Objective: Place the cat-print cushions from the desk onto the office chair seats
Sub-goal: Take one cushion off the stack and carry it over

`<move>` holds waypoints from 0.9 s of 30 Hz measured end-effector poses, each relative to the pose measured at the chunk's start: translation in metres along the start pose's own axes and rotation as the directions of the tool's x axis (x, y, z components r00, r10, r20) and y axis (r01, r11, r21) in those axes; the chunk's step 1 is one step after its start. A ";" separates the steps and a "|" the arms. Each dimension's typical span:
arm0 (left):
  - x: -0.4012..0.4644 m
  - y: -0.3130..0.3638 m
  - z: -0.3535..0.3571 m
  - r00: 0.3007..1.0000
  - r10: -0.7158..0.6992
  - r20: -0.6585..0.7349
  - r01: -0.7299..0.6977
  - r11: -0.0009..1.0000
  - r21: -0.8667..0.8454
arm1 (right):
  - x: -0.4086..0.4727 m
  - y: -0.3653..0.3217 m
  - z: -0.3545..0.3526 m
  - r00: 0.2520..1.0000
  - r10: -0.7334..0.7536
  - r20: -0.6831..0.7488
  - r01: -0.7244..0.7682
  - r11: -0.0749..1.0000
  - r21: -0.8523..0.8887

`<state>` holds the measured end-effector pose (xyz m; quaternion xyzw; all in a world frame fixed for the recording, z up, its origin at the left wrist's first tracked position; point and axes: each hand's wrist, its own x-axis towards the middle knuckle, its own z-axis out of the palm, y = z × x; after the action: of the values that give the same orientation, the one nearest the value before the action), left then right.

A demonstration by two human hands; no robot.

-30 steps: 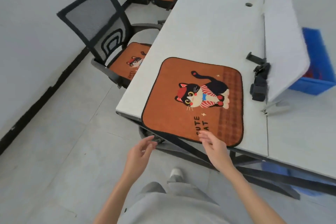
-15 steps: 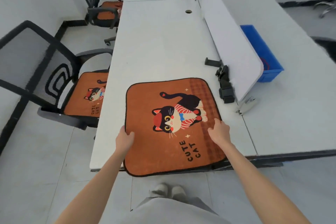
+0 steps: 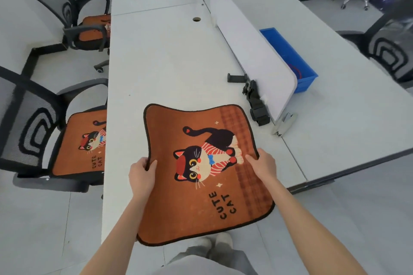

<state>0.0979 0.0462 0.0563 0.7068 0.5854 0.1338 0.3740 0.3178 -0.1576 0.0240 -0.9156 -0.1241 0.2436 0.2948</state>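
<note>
Readable text, as I see it: "CUTE CAT" printed on the held cushion point(image 3: 201, 174); "CUTE CAT" again on the chair cushion point(image 3: 82, 147). Nothing else legible.

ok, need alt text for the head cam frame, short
A person's left hand and right hand grip the side edges of an orange square cat-print cushion, held partly over the near end of a long white desk. To the left, two black mesh office chairs each carry a matching cushion: near one, far one.
</note>
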 end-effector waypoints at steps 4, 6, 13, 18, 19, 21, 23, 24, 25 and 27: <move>-0.023 0.036 -0.004 0.968 0.235 0.084 -0.238 0.971 0.032 | -0.030 -0.006 -0.001 0.999 -0.035 -0.031 0.035 0.999 -0.013; -0.037 0.054 -0.001 0.911 0.365 0.190 -0.379 0.925 0.039 | -0.049 -0.011 -0.006 0.998 -0.043 -0.038 0.042 0.998 -0.041; -0.099 0.117 0.005 0.562 0.664 0.493 -0.674 0.713 -0.192 | -0.135 0.004 -0.053 0.940 0.019 -0.340 0.002 0.998 0.060; -0.154 0.157 0.049 0.333 0.744 0.579 -0.688 0.612 -0.390 | -0.201 0.045 -0.111 0.770 0.153 -0.619 -0.108 0.988 0.110; -0.165 0.166 0.062 0.302 0.747 0.593 -0.680 0.604 -0.415 | -0.212 0.056 -0.121 0.732 0.190 -0.654 -0.145 0.982 0.124; -0.190 0.184 0.088 0.244 0.753 0.611 -0.662 0.590 -0.462 | -0.229 0.078 -0.140 0.651 0.269 -0.710 -0.219 0.962 0.164; -0.219 0.204 0.115 0.184 0.762 0.621 -0.641 0.572 -0.512 | -0.242 0.105 -0.158 0.553 0.331 -0.765 -0.281 0.938 0.202; -0.234 0.215 0.129 0.149 0.765 0.626 -0.639 0.558 -0.530 | -0.247 0.120 -0.167 0.504 0.356 -0.787 -0.308 0.925 0.221; -0.251 0.226 0.144 0.112 0.770 0.628 -0.638 0.540 -0.548 | -0.251 0.136 -0.178 0.457 0.379 -0.805 -0.331 0.912 0.242; -0.284 0.248 0.176 0.052 0.780 0.623 -0.637 0.507 -0.581 | -0.256 0.168 -0.204 0.379 0.410 -0.830 -0.363 0.891 0.275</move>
<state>0.3096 -0.2919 0.1764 0.8342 -0.1150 -0.0174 0.5390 0.2198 -0.4841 0.1627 -0.9053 0.2650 -0.1898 0.2723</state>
